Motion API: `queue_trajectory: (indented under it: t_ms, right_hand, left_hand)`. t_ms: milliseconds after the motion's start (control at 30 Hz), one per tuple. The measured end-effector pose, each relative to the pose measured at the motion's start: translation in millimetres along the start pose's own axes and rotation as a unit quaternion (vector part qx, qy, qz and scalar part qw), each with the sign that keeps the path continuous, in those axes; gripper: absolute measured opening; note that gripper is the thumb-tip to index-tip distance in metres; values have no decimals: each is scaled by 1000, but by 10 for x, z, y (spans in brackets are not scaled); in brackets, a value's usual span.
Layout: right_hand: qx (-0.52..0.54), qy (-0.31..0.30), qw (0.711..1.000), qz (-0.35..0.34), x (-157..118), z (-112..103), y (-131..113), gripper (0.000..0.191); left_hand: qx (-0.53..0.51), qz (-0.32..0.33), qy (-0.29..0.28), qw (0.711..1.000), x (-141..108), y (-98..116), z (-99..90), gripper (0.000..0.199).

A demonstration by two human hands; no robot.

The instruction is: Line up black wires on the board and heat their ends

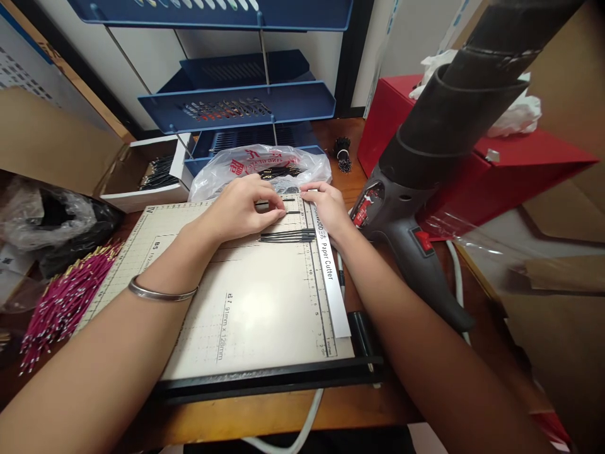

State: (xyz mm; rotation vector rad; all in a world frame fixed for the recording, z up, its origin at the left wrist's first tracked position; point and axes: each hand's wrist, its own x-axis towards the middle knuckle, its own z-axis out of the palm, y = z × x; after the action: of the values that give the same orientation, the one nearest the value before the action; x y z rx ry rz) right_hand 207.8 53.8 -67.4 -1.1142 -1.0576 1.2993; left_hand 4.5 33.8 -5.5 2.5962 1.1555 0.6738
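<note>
A cream paper cutter board (265, 277) with printed rulers lies in front of me. My left hand (248, 205) is over its far part, thumb and index fingertips pinched on a thin black strand (293, 212) that sticks out to the right. Beside it another black strand (286, 200) lies partly behind the fingers. Nearer to me several black strands (288, 236) lie side by side, their right ends by the ruled edge. My right hand (329, 205) rests at the top of the white "Paper Cutter" strip (333, 284), thumb and index tips close together; anything between them is too small to make out.
Behind the board sits a plastic bag (212, 167) of dark strands, below blue tiered trays (236, 104). Magenta strands (70, 296) are heaped at left, near a white box (142, 198). A heat gun (416, 183) and red box (510, 151) stand at right.
</note>
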Motion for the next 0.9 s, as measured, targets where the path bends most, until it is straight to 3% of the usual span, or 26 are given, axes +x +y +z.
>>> queue_trajectory:
  t_ms: [500,667,900]
  right_hand:
    - [-14,-45,999,3,-23,-39,-8,36]
    - [-5,-58,998,-16,-17,-46,10,39]
    - [-10,-53,998,12,-1,-31,14,38]
  left_hand:
    - [62,-20,14,998,15,-119,26,27]
    - [72,-28,11,997,18,-113,19,29]
    - [82,-25,14,996,22,-126,24,29]
